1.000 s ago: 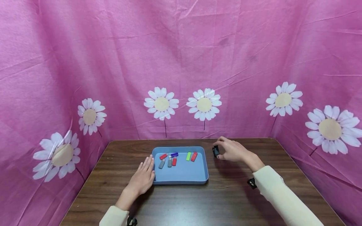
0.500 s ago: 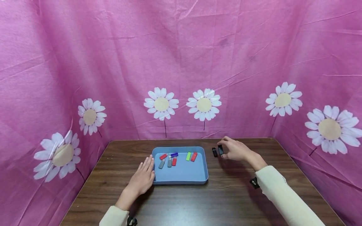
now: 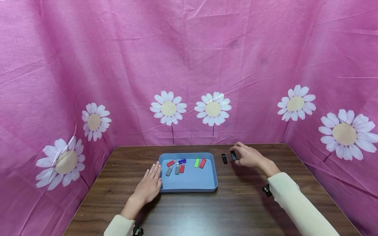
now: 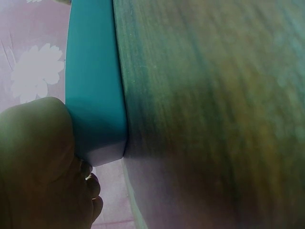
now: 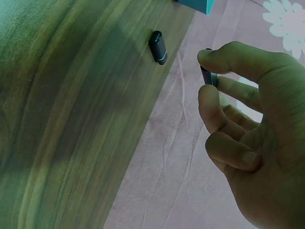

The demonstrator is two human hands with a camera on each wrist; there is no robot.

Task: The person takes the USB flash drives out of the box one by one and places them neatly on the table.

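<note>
Flat against the left side of a blue tray [image 3: 189, 190] rests my left hand [image 3: 150, 185], its fingers straight along the rim. In the left wrist view the tray wall [image 4: 95, 76] stands right at that hand. My right hand [image 3: 248, 156] pinches a small glossy black USB stick [image 3: 233, 156] between thumb and fingertips, at the back right of the table. In the right wrist view the fingers partly hide this stick [image 5: 207, 75]. A second black USB stick [image 3: 224, 159], with a silvery band, lies on the table between the tray and my right hand.
At the tray's left lie red, grey and purple USB sticks [image 3: 177, 169]; a green one [image 3: 196, 163] and a red one [image 3: 202, 163] lie at its right. The wooden table [image 3: 189, 213] ends at a pink flowered curtain [image 3: 189, 65] behind and at both sides.
My right hand has moved a little right with the pinched black stick, away from the other black stick, which is now seen apart on the table. The left hand and tray stay put.
</note>
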